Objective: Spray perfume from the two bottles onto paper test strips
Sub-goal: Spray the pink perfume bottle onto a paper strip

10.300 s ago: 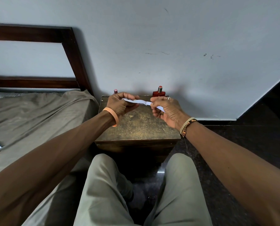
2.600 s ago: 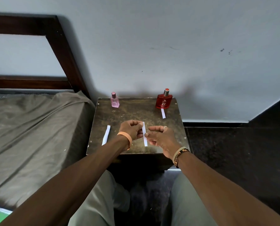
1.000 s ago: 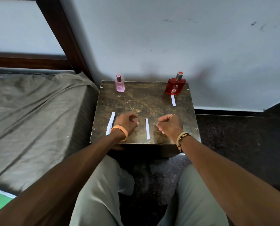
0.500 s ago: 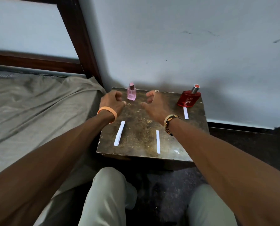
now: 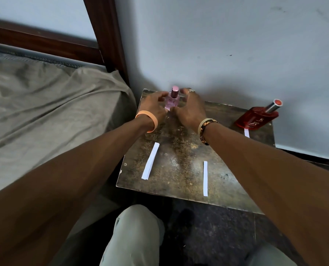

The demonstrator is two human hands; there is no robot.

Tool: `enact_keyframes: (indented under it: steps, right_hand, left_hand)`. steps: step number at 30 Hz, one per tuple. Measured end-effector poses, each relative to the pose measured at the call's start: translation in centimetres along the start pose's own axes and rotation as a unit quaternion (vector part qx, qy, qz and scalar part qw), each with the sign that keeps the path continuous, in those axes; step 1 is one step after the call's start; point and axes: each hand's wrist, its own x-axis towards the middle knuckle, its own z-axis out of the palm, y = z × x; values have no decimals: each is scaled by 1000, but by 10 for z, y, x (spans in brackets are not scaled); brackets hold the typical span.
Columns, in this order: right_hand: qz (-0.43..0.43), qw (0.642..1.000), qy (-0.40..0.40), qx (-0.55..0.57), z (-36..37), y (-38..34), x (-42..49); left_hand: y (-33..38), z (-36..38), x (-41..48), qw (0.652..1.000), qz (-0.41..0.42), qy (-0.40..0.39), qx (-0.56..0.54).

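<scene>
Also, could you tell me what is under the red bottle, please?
A white paper strip shows at the near edge of the red bottle, on the table; whether it runs underneath is hidden.

Single head view, wide-angle, tilted forward-down over knees (image 5: 134, 227); table (image 5: 179, 169) near, wall (image 5: 217, 45) behind.

A pale, scuffed wall (image 5: 227, 45) fills 12 to 3 o'clock. At 11 o'clock stands a dark wooden headboard (image 5: 106, 35), its rail running to 9 o'clock. A bed (image 5: 44, 112) under a creased grey sheet lies at 9 o'clock. Just beside it, against the wall, a worn table (image 5: 179, 160) sits at centre. The dark speckled floor (image 5: 207, 237) lies at 6 o'clock, and a black skirting (image 5: 305, 159) at 3 o'clock.
</scene>
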Motion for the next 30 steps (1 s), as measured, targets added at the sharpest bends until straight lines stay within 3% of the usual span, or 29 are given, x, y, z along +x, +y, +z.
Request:
enact_keyframes:
  steps: [7, 13, 30]
  right_hand:
    - [-4, 999, 24, 28, 6, 5, -9]
    - [7, 1000, 17, 4, -17, 24, -44]
    - [36, 992, 120, 5, -174, 90, -195]
  left_hand:
    - [7, 4, -7, 998, 23, 23, -58]
    - [28, 8, -39, 994, 43, -21, -100]
    - [178, 70, -170, 976, 105, -155, -112]
